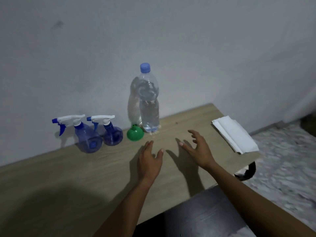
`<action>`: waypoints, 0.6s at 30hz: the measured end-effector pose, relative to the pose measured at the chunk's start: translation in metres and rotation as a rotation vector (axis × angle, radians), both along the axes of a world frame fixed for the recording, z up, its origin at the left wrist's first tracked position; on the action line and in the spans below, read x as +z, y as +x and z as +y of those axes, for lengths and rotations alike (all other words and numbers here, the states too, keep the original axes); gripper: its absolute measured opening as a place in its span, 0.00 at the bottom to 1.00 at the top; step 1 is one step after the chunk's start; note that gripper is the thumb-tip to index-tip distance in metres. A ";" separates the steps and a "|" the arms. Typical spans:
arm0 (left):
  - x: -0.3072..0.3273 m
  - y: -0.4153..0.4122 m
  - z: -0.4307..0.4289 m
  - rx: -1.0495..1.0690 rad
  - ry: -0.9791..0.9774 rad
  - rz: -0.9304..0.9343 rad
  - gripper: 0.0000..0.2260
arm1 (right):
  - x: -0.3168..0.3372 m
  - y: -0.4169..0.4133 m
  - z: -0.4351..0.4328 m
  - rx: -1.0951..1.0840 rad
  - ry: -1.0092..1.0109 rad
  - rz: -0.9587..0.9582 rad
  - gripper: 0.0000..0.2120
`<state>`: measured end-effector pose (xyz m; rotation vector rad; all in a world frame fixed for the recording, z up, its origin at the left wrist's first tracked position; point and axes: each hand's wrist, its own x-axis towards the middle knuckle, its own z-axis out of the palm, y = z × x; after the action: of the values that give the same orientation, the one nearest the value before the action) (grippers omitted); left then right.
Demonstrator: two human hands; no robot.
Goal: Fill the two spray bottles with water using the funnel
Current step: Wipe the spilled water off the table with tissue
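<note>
Along the wall (85,65) sit a large spray bottle (88,138), a small spray bottle (112,135), a funnel (135,133) and a water bottle (149,103). Folded paper (235,134) lies at the surface's (68,177) right edge. Left hand (150,161) and right hand (196,150) hover nearby, each grip wide.

light: dim, bluish
shadows: soft, under both forearms on the table (51,177)
edges: bowed, floor at right smeared

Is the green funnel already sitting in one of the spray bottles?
No, the green funnel rests on the table between the smaller spray bottle and the water bottle.
</note>
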<state>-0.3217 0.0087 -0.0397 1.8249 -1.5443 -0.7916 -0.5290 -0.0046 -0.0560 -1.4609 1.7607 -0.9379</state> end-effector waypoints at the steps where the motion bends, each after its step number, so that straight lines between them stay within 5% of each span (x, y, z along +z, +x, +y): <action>1: -0.002 -0.011 0.003 -0.048 0.002 -0.005 0.25 | -0.001 -0.014 0.011 -0.042 -0.012 0.016 0.32; 10: -0.006 -0.158 -0.007 -0.317 -0.009 -0.031 0.18 | -0.002 -0.173 0.034 -0.355 -0.084 0.067 0.11; 18: -0.030 -0.304 -0.026 -0.379 0.038 -0.125 0.23 | -0.043 -0.308 0.009 -0.329 0.130 0.028 0.13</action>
<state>-0.6253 -0.0174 -0.0695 1.6558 -2.0047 -0.8941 -0.8366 0.0040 -0.0989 -1.1280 2.0826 -0.9466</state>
